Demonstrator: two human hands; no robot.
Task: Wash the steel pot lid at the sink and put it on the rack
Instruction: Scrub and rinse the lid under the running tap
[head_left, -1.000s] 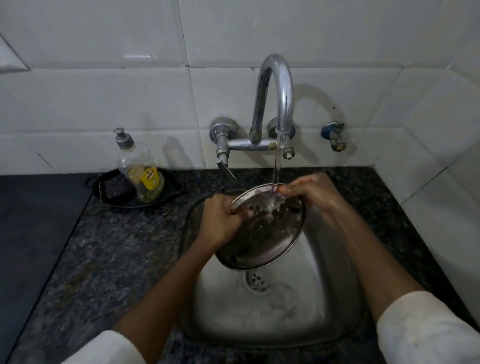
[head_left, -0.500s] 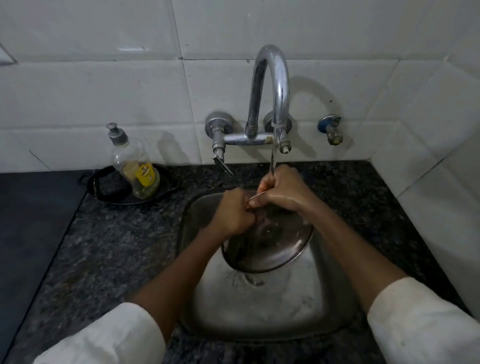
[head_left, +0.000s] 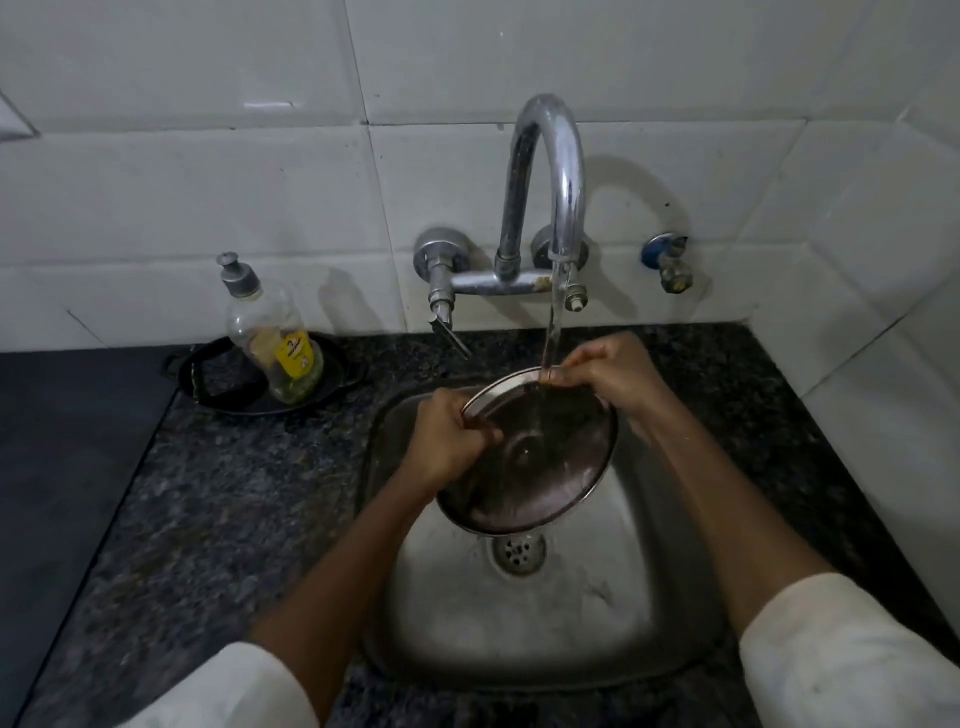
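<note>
The round steel pot lid (head_left: 540, 457) is tilted over the steel sink (head_left: 519, 613), its inner side facing me. My left hand (head_left: 447, 441) grips the lid's left rim. My right hand (head_left: 608, 379) pinches the top rim. Water from the curved chrome tap (head_left: 550, 171) runs in a thin stream onto the lid's upper edge by my right fingers. No rack is in view.
A soap bottle (head_left: 275, 343) stands in a black dish (head_left: 208, 379) on the dark granite counter (head_left: 234, 493), left of the sink. A small blue-capped valve (head_left: 670, 260) sticks out of the white tiled wall on the right. The drain (head_left: 519, 553) lies below the lid.
My right hand slid from over the lid's top left back to the upper right rim. The lid turned slightly under the stream and the drain shows again.
</note>
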